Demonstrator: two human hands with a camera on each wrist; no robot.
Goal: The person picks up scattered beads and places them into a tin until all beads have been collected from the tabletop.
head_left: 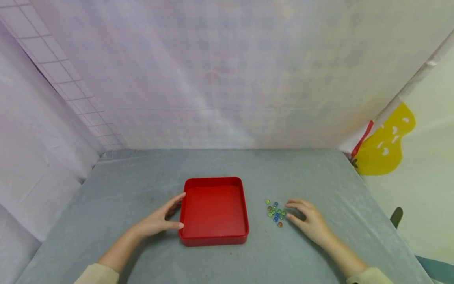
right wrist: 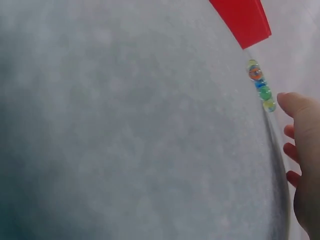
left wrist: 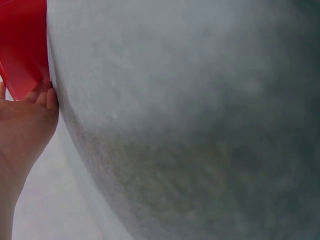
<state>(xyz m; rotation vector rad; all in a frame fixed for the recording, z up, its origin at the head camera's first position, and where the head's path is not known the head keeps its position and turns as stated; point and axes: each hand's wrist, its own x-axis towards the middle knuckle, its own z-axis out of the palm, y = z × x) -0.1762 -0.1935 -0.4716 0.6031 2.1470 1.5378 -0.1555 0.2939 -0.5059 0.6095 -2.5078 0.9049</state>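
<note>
A shallow square red tray (head_left: 213, 240) lies on the table in the head view, nothing inside it. My left hand (head_left: 157, 223) touches its left side, thumb and fingers spread along the wall. The left wrist view shows the left hand (left wrist: 30, 117) with its fingertips at the red tray (left wrist: 25, 45). To the right of the tray lies a loose cluster of glass marbles (head_left: 276, 213), green, blue and amber. Beside them is my right hand (head_left: 310, 223), thumb and fingers apart, fingertips close to the nearest marbles (right wrist: 265, 92) and holding nothing.
A grey cloth covers the table (head_left: 291, 173). Pale patterned curtains (head_left: 227, 79) hang behind it and at the left. On the right-hand cloth wall is a yellow pear-shaped print (head_left: 384, 146).
</note>
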